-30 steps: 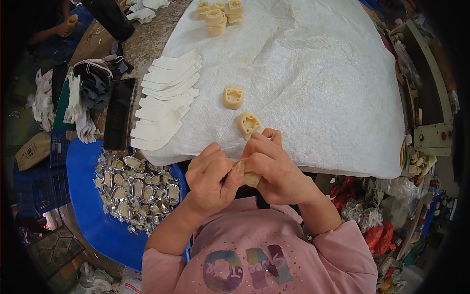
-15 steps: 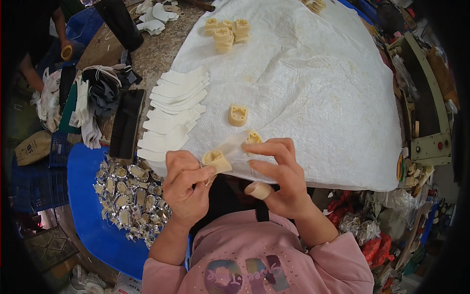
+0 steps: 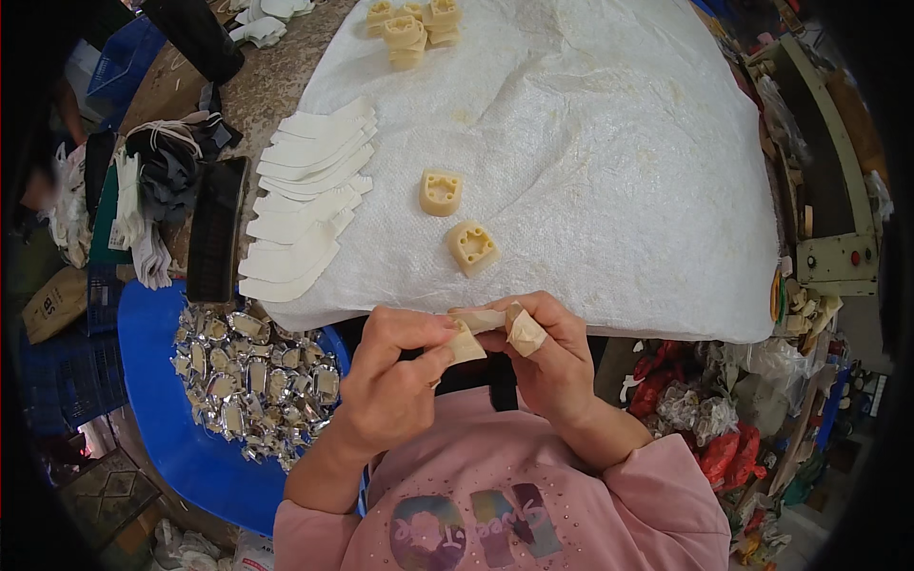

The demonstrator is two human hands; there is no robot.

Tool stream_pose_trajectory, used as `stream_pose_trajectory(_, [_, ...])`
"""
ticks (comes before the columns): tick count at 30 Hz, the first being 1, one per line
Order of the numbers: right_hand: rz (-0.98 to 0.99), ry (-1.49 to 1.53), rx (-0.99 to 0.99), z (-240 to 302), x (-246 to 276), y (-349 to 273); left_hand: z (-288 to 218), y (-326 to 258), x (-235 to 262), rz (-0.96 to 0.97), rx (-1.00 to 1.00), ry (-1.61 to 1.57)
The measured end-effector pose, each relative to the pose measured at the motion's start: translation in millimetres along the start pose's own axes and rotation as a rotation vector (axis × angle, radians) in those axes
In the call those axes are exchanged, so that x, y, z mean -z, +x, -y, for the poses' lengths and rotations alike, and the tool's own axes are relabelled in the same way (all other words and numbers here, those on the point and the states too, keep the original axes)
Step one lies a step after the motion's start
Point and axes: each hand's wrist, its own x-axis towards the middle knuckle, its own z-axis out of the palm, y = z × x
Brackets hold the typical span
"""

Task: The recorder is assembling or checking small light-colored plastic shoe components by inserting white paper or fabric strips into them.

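Just off the near edge of the white sheet, my hands are close together. My left hand [image 3: 395, 381] pinches a small cream-coloured piece [image 3: 466, 344] between thumb and fingertips. A pale strip [image 3: 484, 320] runs from it to my right hand [image 3: 557, 366], whose fingers close on the strip's other end. A crumpled beige wrapping [image 3: 525, 331] covers my right thumb tip. Beyond the hands, two cream moulded blocks [image 3: 441, 192] [image 3: 473, 247] with hollow, holed tops lie on the sheet. Thin white curved pieces [image 3: 303, 205] overlap in a row at the left.
More cream blocks [image 3: 407, 38] are stacked at the sheet's far side. A blue tub [image 3: 157, 419] holds many silvery framed parts at lower left. A black tray [image 3: 216, 228] and dark and white strips lie at left; a green-grey metal housing [image 3: 824, 171] stands right.
My right hand has left the nearer block on the sheet and moved in beside my left hand. Both now hold the pale strip and cream piece between them. The whole view has shifted slightly.
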Motion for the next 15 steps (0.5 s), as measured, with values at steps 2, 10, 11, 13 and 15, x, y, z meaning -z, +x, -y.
stream_pose_trajectory(2, [-0.019,-0.022,-0.027,2,-1,-2,1,0,-3,0.032,-0.063,0.174])
stream_pose_trajectory(10, [0.055,-0.49,0.015,10,-10,3,-4,6,-10,0.106,-0.123,0.46])
stream_pose_trajectory(11, [0.063,-0.654,0.058,11,-10,5,-4,6,-10,0.12,-0.126,0.503])
stream_pose_trajectory(13, [0.086,-0.72,0.08,11,-8,7,0,5,-7,0.131,-0.087,0.452])
stream_pose_trajectory(15, [0.109,-0.784,0.101,9,-2,12,2,4,-3,0.144,-0.048,0.402])
